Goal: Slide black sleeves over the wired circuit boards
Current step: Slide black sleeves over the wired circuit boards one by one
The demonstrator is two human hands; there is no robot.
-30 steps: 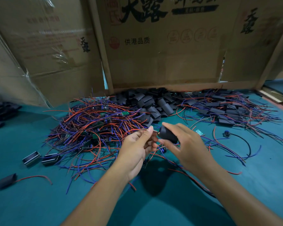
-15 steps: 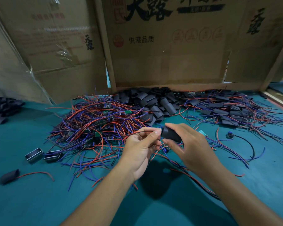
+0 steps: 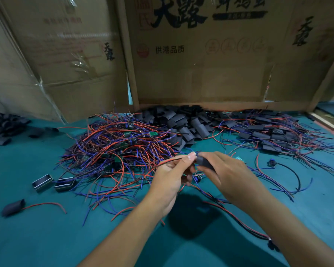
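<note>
My right hand (image 3: pixel 228 176) grips a black sleeve (image 3: pixel 202 162) above the green table. My left hand (image 3: pixel 172 178) pinches red and black wires (image 3: pixel 168 162) right at the sleeve's left mouth; the board on them is hidden inside the sleeve or behind my fingers. A tangled heap of wired circuit boards (image 3: pixel 120 149) with red and blue leads lies to the left. Loose black sleeves (image 3: pixel 181 124) are piled at the back centre. Sleeved boards (image 3: pixel 268 135) with wires lie at the back right.
Cardboard box walls (image 3: pixel 201 64) stand along the back of the table. Two small metal-edged blocks (image 3: pixel 52 183) and one sleeved piece (image 3: pixel 14 207) lie at the left. More black sleeves (image 3: pixel 2 130) sit at the far left. A black cable with a plug (image 3: pixel 289 170) lies at the right.
Both hands stayed together over the table with only small shifts. The left thumb and finger have closed up against the sleeve's mouth, and less of the sleeve shows beyond my right fingers.
</note>
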